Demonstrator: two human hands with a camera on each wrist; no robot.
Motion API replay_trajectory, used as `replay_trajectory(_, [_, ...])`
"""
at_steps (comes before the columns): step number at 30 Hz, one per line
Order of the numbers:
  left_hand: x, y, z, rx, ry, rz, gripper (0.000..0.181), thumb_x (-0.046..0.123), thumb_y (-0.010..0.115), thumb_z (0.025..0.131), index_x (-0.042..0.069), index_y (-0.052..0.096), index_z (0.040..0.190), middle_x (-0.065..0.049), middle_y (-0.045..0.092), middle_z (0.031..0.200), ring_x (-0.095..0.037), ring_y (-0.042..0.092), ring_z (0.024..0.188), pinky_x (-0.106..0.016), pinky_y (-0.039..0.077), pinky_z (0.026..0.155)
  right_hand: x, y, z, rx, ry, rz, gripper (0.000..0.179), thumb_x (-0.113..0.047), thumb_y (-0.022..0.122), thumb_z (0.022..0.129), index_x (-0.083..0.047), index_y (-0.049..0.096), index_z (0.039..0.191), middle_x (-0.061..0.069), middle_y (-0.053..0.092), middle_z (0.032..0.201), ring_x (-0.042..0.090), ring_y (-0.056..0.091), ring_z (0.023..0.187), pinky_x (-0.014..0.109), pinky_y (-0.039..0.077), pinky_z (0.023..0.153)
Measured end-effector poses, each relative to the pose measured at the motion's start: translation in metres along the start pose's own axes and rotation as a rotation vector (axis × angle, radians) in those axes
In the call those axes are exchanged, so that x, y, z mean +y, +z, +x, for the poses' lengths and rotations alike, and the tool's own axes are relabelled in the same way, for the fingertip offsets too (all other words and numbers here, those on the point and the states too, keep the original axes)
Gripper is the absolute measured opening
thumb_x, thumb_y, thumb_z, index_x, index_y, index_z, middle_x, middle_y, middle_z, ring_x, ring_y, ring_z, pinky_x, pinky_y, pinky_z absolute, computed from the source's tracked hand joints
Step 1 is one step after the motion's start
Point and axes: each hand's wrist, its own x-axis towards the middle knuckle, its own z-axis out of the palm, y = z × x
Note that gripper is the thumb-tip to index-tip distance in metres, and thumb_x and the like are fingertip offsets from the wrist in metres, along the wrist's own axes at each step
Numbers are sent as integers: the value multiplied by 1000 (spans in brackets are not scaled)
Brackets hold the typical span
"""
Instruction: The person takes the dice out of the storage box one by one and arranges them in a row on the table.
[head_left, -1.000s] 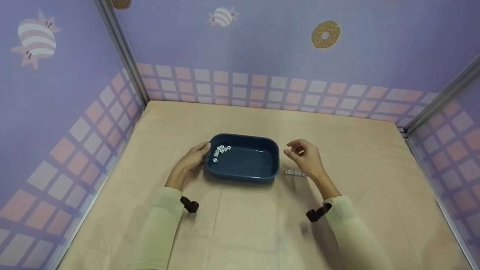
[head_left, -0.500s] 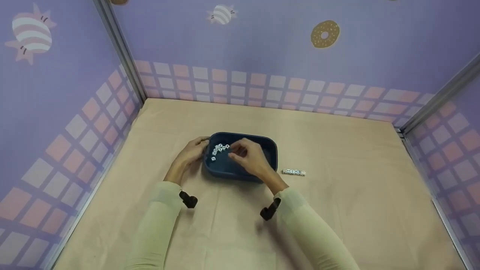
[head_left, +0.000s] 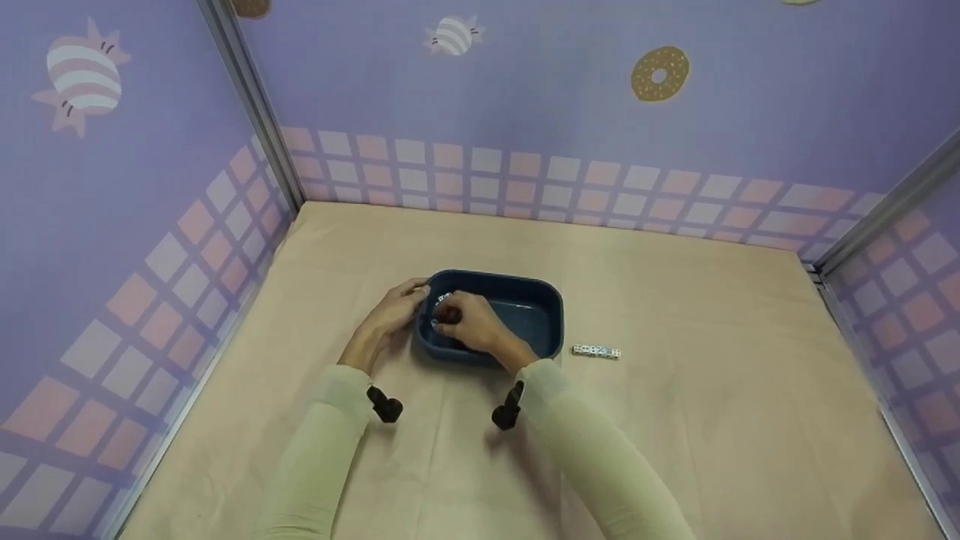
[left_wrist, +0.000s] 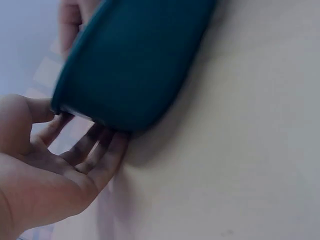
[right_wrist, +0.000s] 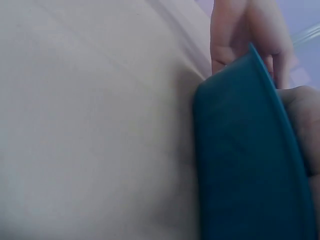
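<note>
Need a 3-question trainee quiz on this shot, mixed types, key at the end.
1. Multiple choice: which hand is inside the tray? A) left B) right C) neither
2. True or false: the row of dice lies inside the tray.
3. Fill in: the left hand has its ____ at the tray's rim.

Key
1. B, the right hand.
2. False; the row of dice lies on the table, to the right of the tray.
3. thumb

Booth-type wkspace [head_left: 540,97], purple walls [head_left: 352,67] w/ donut print [head_left: 675,76], metal corner posts [head_left: 253,105], cloth-cov'd tbl [head_left: 720,345]
</note>
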Motion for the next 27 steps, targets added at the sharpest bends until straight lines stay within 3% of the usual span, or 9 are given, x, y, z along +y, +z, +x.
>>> replay_trajectory(5, [-6,-1,-2,-11,22,26,44,31,49,115,10,54,154,-15,55,153,-30,55,138,-44,44,114,6,9,1,3,-25,-7,18,-9,79,97,-2,78,113,10,68,105,20,65,93,33,56,82])
replay_trajectory(13, [-3,-4,-1,-3,78,106,47,34,47,115,15,52,158,-13,52,158,-30,48,144,-48,35,121,4,8,5,-48,-49,-39,20,-9,81,96,-1,77,114,12,72,103,24,68,95,39,58,85])
replay_trajectory(23, [-7,-3,2,0,91,83,49,33,47,115,10,49,159,-16,49,160,-32,45,147,-48,33,123,6,7,4,-66,53,-38,11,-2,75,97,-3,73,108,6,68,96,16,59,85,33,52,78])
replay_trajectory(27, [-8,-4,3,-10,93,58,49,31,47,116,7,49,158,-18,49,159,-34,48,146,-48,37,121,6,9,5,-63,56,-41,8,-4,76,97,-2,74,105,5,68,92,15,60,83,33,52,76])
